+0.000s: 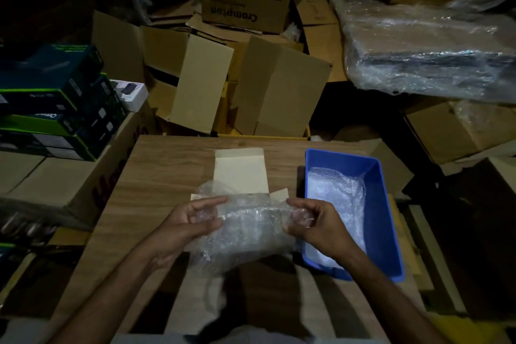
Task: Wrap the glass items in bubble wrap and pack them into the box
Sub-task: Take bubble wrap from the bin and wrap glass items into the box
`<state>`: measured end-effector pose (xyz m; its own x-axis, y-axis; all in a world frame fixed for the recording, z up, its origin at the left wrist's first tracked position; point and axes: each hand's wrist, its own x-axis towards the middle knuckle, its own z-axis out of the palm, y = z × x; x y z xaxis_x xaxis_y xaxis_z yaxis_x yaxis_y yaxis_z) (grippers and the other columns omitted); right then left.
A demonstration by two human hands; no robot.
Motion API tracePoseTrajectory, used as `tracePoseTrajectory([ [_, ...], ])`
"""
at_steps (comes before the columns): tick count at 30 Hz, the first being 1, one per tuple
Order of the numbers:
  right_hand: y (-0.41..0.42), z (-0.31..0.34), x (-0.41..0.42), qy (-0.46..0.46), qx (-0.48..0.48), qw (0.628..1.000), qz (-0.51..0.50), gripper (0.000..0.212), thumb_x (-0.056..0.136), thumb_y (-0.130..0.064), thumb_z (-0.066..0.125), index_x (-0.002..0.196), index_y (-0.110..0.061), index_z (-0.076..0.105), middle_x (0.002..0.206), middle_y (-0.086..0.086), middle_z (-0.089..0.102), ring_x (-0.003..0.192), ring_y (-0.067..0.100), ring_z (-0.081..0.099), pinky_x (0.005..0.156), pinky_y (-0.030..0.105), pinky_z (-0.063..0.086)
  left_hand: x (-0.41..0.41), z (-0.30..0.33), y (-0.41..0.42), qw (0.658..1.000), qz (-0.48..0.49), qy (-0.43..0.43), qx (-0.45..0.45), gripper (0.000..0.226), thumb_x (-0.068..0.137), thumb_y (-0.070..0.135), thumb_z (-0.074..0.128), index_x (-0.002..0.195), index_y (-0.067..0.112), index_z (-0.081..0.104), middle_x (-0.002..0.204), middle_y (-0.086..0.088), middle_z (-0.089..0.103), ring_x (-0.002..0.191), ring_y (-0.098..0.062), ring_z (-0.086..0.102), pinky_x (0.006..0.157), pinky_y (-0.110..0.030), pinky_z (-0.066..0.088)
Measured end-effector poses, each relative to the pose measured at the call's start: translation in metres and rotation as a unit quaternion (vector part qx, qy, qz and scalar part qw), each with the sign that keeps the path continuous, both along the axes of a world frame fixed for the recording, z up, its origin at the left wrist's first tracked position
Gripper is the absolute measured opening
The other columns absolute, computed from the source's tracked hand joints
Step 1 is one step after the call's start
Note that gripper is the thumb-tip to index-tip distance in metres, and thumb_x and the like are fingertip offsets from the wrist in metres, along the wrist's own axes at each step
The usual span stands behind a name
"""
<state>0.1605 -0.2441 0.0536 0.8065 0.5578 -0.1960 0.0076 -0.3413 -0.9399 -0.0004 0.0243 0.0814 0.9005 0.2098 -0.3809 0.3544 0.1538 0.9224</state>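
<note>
I hold a bundle of bubble wrap (251, 220) above the wooden table (156, 176), with an item rolled inside that I cannot make out. My left hand (187, 223) grips the bundle's left end. My right hand (312, 220) grips its right end, fingers curled over the wrap. Loose wrap hangs down from the bundle toward me. Behind the bundle lies a small open cream cardboard box (240, 170) with its flap raised; the wrap hides its near part.
A blue plastic tub (385, 204) with more bubble wrap inside stands on the table's right side. Stacked dark product boxes (55, 109) sit at the left. Open cartons (251, 86) crowd the far edge, and a plastic-wrapped flat object (430, 53) lies at back right.
</note>
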Motion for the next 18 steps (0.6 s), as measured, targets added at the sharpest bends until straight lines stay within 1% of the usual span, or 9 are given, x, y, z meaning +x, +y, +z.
tracePoseTrajectory([
  [3,0.0,0.004,0.007,-0.064,-0.06,0.996,0.003,0.054,0.068,-0.01,0.092,0.117,-0.022,0.075,0.109,-0.007,0.075,0.096,0.006,0.072,0.085,0.02,0.057,0.007,0.003,0.0,0.994,0.009,0.001,0.112,0.061,0.068,0.0,0.088,0.125,0.015,0.07,0.122,0.001,0.072,0.113,-0.012,0.068,0.092,-0.027,0.058],
  [5,0.001,0.004,0.012,-0.091,-0.099,0.991,0.004,0.053,0.067,-0.016,0.093,0.116,-0.025,0.075,0.109,-0.011,0.074,0.09,-0.001,0.069,0.085,0.019,0.056,0.014,0.002,0.001,0.974,0.004,0.013,0.227,0.06,0.063,0.012,0.093,0.119,0.021,0.073,0.115,0.012,0.07,0.106,0.005,0.066,0.093,-0.017,0.054],
  [7,0.002,0.006,0.015,-0.117,-0.146,0.982,0.018,0.049,0.066,-0.023,0.094,0.111,-0.027,0.077,0.103,-0.015,0.074,0.079,-0.007,0.065,0.078,0.016,0.054,0.019,0.001,0.002,0.945,-0.007,0.018,0.325,0.047,0.067,0.018,0.093,0.109,0.027,0.075,0.106,0.024,0.066,0.093,0.016,0.063,0.082,-0.004,0.049],
  [10,0.001,0.013,0.02,-0.16,-0.181,0.97,0.034,0.023,0.067,-0.03,0.092,0.086,-0.028,0.079,0.081,-0.014,0.072,0.076,-0.002,0.065,0.076,0.032,0.058,0.023,0.0,0.002,0.928,-0.018,-0.014,0.371,0.006,0.08,0.018,0.084,0.085,0.02,0.081,0.08,0.013,0.07,0.071,0.002,0.064,0.065,-0.015,0.05],
  [12,-0.001,0.022,0.022,-0.199,-0.163,0.964,0.064,0.018,0.07,-0.028,0.091,0.076,-0.028,0.074,0.084,-0.01,0.063,0.086,0.008,0.062,0.079,0.037,0.055,0.021,-0.004,0.007,0.917,-0.042,-0.017,0.396,0.009,0.083,0.024,0.08,0.079,0.016,0.08,0.084,0.005,0.061,0.078,-0.003,0.056,0.074,-0.025,0.048],
  [14,-0.001,0.032,0.025,-0.188,-0.115,0.969,0.11,0.022,0.074,-0.027,0.089,0.081,-0.033,0.068,0.106,-0.004,0.059,0.108,0.015,0.058,0.092,0.034,0.052,0.015,-0.003,0.018,0.895,-0.091,0.038,0.436,0.008,0.084,0.039,0.079,0.083,0.031,0.078,0.106,0.011,0.053,0.108,-0.007,0.048,0.095,-0.034,0.045],
  [15,-0.001,0.039,0.026,-0.145,-0.078,0.977,0.135,0.018,0.079,-0.027,0.085,0.084,-0.03,0.068,0.112,-0.001,0.06,0.112,0.016,0.059,0.095,0.035,0.052,0.012,0.004,0.022,0.892,-0.132,0.063,0.429,0.007,0.084,0.041,0.078,0.086,0.034,0.078,0.118,0.014,0.053,0.121,-0.009,0.044,0.104,-0.039,0.042],
  [16,0.001,0.048,0.027,-0.091,-0.045,0.982,0.16,0.013,0.084,-0.026,0.081,0.088,-0.022,0.07,0.11,0.005,0.065,0.108,0.02,0.064,0.094,0.04,0.053,0.01,0.013,0.026,0.9,-0.177,0.074,0.391,0.007,0.084,0.037,0.079,0.09,0.035,0.079,0.128,0.018,0.055,0.127,-0.005,0.045,0.11,-0.042,0.041],
  [18,0.009,0.063,0.029,0.001,0.011,0.982,0.187,0.018,0.091,-0.025,0.075,0.094,-0.009,0.068,0.096,0.015,0.07,0.094,0.032,0.069,0.085,0.047,0.056,0.013,0.039,0.024,0.916,-0.28,0.074,0.278,0.025,0.08,0.025,0.085,0.103,0.031,0.078,0.129,0.022,0.063,0.123,0.002,0.056,0.109,-0.04,0.047],
])
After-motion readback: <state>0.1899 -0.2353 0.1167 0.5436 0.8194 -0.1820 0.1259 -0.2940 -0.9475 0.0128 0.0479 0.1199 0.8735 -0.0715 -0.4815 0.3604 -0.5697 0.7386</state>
